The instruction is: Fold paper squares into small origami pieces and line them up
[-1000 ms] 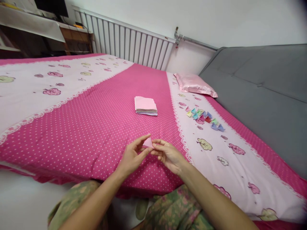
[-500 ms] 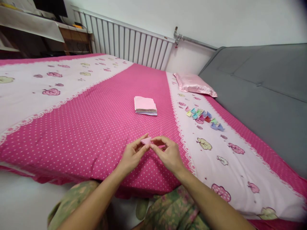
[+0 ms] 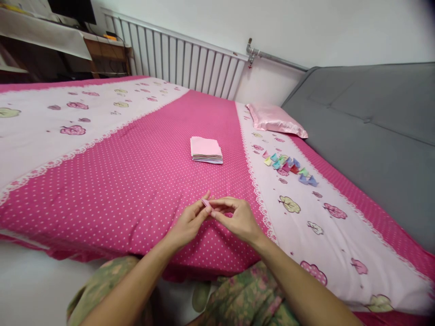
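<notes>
A small folded pink paper (image 3: 206, 204) is pinched between my two hands above the front of the bed. My left hand (image 3: 189, 222) grips its left side with thumb and fingers. On the other side, the fingertips and thumb of my right hand (image 3: 239, 218) close on the paper's edge and cover part of it. Farther back lies a stack of square paper sheets (image 3: 205, 147), a pink one on top. Several small folded paper pieces (image 3: 288, 165) in many colours sit in a cluster to the right.
The bed's pink dotted cover (image 3: 136, 181) spreads under everything. A pink satin pillow (image 3: 276, 120) rests by the grey headboard (image 3: 374, 113). Behind the bed stand a radiator (image 3: 176, 54) and a desk (image 3: 105, 47) with a monitor (image 3: 73, 10).
The pink paper has turned in my fingers, from its flat triangular face showing to a narrow, tilted edge. My right fingers have straightened over it. The stack and cluster stay put.
</notes>
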Action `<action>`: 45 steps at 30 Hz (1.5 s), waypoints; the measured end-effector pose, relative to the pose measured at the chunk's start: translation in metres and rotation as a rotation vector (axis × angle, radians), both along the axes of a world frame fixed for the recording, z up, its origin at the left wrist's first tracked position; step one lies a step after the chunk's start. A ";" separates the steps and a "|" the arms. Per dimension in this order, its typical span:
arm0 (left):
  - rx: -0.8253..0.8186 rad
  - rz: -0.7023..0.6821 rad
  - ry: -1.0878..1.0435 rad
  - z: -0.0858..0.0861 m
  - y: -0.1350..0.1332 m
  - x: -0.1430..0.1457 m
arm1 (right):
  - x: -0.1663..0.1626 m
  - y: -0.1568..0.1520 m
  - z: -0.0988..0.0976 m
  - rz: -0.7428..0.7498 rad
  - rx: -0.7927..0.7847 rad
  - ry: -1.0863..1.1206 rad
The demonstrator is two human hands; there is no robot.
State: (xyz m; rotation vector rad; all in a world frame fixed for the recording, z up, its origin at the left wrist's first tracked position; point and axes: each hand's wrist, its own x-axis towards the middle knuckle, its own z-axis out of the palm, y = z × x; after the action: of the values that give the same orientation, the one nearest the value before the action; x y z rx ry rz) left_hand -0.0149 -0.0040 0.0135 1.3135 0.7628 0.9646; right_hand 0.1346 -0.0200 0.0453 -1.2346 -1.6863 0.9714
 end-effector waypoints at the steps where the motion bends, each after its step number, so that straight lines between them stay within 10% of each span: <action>1: -0.001 -0.003 0.000 0.000 0.000 0.000 | 0.001 0.001 -0.001 -0.003 -0.015 0.014; 22: 0.007 -0.013 0.037 0.001 0.000 0.001 | 0.003 0.004 -0.001 -0.013 -0.223 0.164; 37: 0.138 0.022 0.064 -0.007 -0.004 0.006 | -0.004 -0.006 -0.008 -0.088 0.230 -0.331; 45: 0.051 0.083 -0.079 -0.013 -0.003 0.011 | -0.001 -0.002 -0.009 -0.034 0.095 -0.156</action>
State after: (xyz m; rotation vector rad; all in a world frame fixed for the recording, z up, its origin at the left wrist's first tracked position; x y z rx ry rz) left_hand -0.0041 -0.0073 0.0008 1.2880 0.7408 1.1018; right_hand 0.1335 -0.0217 0.0361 -1.2994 -1.8039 0.7822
